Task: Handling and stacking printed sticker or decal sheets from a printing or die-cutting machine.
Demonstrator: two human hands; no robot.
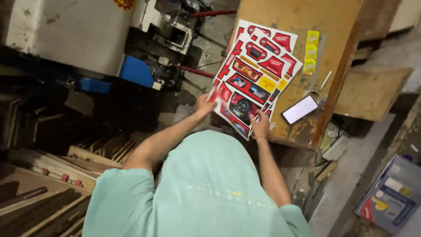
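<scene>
Both grips close on the near end of a stack of printed card sheets (254, 77); the left hand (205, 105) pinches the stack's near left corner, thumb on top, while the right hand (260, 125) holds the near edge, fingers curled over the red print; the two hands sit near each other, the sheets' lower corner between them.

From the grips the sheets stretch away and slightly rightward, fanned so that the upper ones show offset edges; their far part lies over the worn orange-brown bench (280, 13), while the near corner overhangs the bench's edge above the dark floor; the print is red with yellow and black panels, cut-out shapes of a toy vehicle.

On the bench, just to the right of the sheets, lies a phone (300, 109), its pale screen facing up, well clear of the right hand; beyond it, near the far right edge of the stack, a strip of small yellow-green sachets (311, 57) rests flat; a thin white stick lies between the sachets and the phone.

The person wears a pale green T-shirt (206, 188), both forearms bare; to the left stand a grimy white machine (66, 30) and stacked wooden slats (52, 175); at lower right a blue-grey box (392, 195) sits on the floor.
</scene>
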